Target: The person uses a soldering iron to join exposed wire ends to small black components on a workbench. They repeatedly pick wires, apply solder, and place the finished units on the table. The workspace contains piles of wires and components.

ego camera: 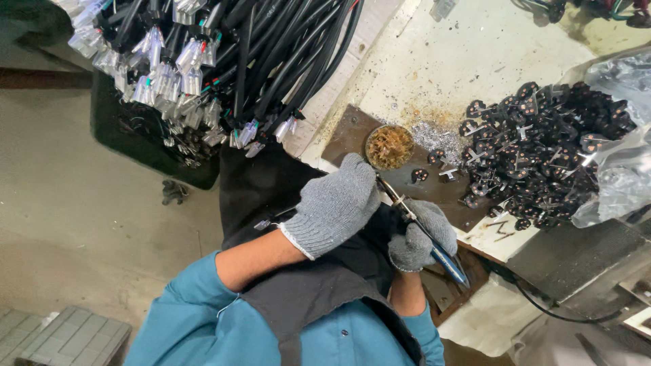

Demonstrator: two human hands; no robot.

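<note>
Your left hand (333, 203), in a grey knit glove, is curled shut over the end of a black cable (274, 218) above your dark apron (319, 291); what it pinches at the fingertips is hidden, so you cannot tell whether a plug piece is already seated there. Your right hand (420, 236), gloved the same, is clamped round the blue handle of a soldering iron (426, 234), whose tip points up towards your left fingertips. The two hands sit close together, almost touching, at the near edge of the bench (434, 61).

By the look of it, you are in the joining step: iron tip brought to the cable end. The next move calls for a steady left grip and a fine touch of the tip, since the work is small and partly covered by your own glove.

Off the bench's left edge hangs a bundle of cables (224, 61) with clear-sleeved ends. On the brown plate (352, 135) near the bench's front edge sits a round tin (390, 146) of brass wool, just beyond your left hand. Towards the right edge lies a heap of black plug inserts (542, 149) spilling from a clear bag (624, 122).
</note>
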